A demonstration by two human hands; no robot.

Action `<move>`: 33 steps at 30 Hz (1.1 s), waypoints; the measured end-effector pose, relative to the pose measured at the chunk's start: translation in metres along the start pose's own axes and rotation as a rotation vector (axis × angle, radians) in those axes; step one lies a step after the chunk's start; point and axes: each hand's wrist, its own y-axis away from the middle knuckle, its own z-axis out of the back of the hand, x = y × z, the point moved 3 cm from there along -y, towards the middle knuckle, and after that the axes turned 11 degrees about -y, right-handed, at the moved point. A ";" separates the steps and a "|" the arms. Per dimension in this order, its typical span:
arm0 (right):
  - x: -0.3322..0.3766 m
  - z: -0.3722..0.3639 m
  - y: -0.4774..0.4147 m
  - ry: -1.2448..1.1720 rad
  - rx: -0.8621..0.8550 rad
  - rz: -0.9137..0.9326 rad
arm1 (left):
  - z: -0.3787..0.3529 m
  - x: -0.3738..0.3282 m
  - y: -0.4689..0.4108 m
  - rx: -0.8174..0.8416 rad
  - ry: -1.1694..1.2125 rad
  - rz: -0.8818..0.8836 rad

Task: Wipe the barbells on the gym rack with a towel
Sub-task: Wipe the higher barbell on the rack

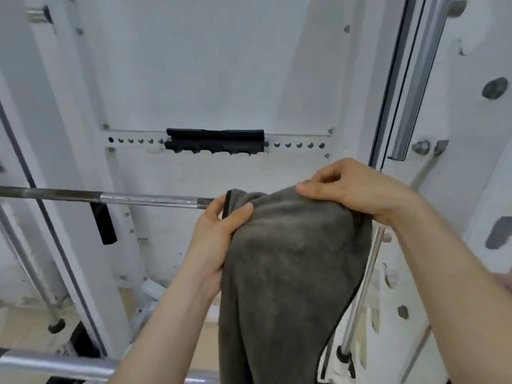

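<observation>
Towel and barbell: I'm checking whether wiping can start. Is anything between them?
Nothing visible. The left hand and right hand grip the towel at the barbell, whose shaft disappears behind the left hand and cloth; actual contact is hidden.

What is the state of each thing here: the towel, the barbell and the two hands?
towel: bunched, hanging down from both hands.
barbell: horizontal, its right part hidden behind the towel.
left hand: grips the towel's left edge.
right hand: holds the towel's top, fingers curled.

The left hand (213,234) and right hand (363,189), like both forearms (166,328), are bare.
</observation>
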 end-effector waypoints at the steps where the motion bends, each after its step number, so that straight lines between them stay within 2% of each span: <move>1: -0.001 0.013 -0.007 0.008 -0.057 0.016 | 0.003 -0.004 -0.013 -0.023 -0.043 -0.041; 4: -0.003 0.049 -0.019 -0.027 -0.293 0.084 | -0.004 -0.013 -0.049 0.041 -0.131 -0.082; 6: -0.006 0.069 -0.033 0.040 -0.603 0.201 | -0.019 -0.010 -0.072 0.113 -0.213 -0.075; 8: -0.010 0.082 -0.051 0.287 -0.932 0.276 | -0.035 -0.003 -0.098 0.102 -0.345 -0.108; 10: -0.023 0.082 -0.077 0.603 -1.036 0.252 | -0.050 0.008 -0.125 0.062 -0.513 -0.169; 12: -0.055 0.066 -0.102 0.850 -0.921 0.111 | -0.062 0.022 -0.148 0.094 -0.816 -0.217; 13: -0.074 0.051 -0.112 0.922 -0.790 0.055 | -0.066 0.030 -0.157 0.138 -1.007 -0.255; 14: -0.093 0.031 -0.118 0.960 -0.603 0.037 | -0.068 0.036 -0.162 0.164 -1.178 -0.313; 16: -0.123 -0.009 -0.124 0.949 -0.177 0.046 | -0.062 0.035 -0.162 0.111 -1.386 -0.478; 17: -0.130 -0.019 -0.125 0.923 -0.034 0.029 | -0.053 0.032 -0.161 0.057 -1.441 -0.549; 18: -0.133 -0.020 -0.127 0.906 0.037 0.007 | -0.041 0.029 -0.160 0.012 -1.482 -0.586; 20: -0.130 -0.016 -0.134 0.942 0.063 -0.006 | -0.007 0.030 -0.164 -0.011 -1.608 -0.577; 23: -0.123 -0.034 -0.146 1.073 -0.040 0.063 | 0.037 0.045 -0.170 0.066 -1.835 -0.635; 26: -0.101 -0.089 -0.167 1.062 -0.085 0.169 | 0.045 0.054 -0.177 0.096 -1.826 -0.720; 29: -0.088 -0.131 -0.182 1.025 -0.146 0.256 | 0.045 0.056 -0.175 0.004 -1.787 -0.842; 33: -0.101 -0.104 -0.165 1.020 -0.148 0.240 | 0.050 0.062 -0.175 -0.028 -1.731 -0.883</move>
